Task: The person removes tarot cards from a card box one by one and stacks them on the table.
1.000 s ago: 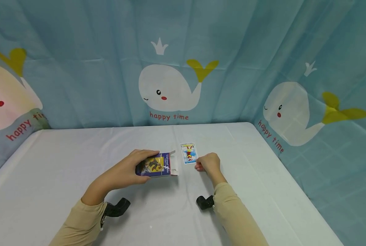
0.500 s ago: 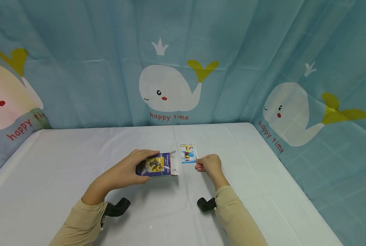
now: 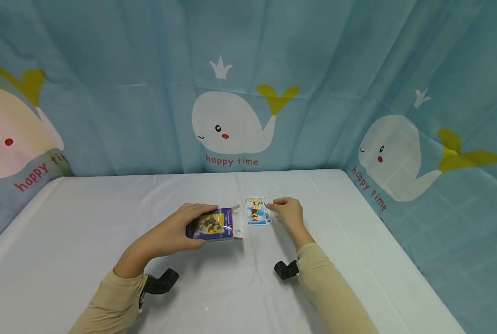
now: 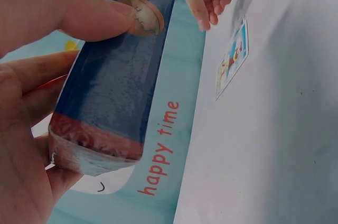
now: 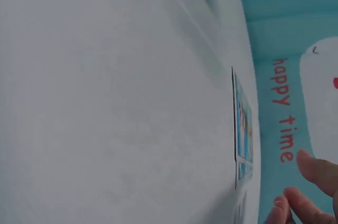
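Observation:
My left hand grips a blue tarot card box, its end flap standing out on the right. In the left wrist view the thumb presses the narrow blue side of the box, with fingers behind it. On the white cloth, right of the box, lies a picture card over at least one other, whose edge shows at its right. My right hand is just right of the cards. In the right wrist view its thumb stands apart from the fingers, with nothing seen between them.
A white cloth covers the table. Blue curtains printed with whales hang behind the table and along its right side. A black wrist-worn device shows under each sleeve.
My right hand has come off the card's lower right corner and moved slightly away and right. A second card's edge now shows under the picture card. The left hand holds the box almost still.

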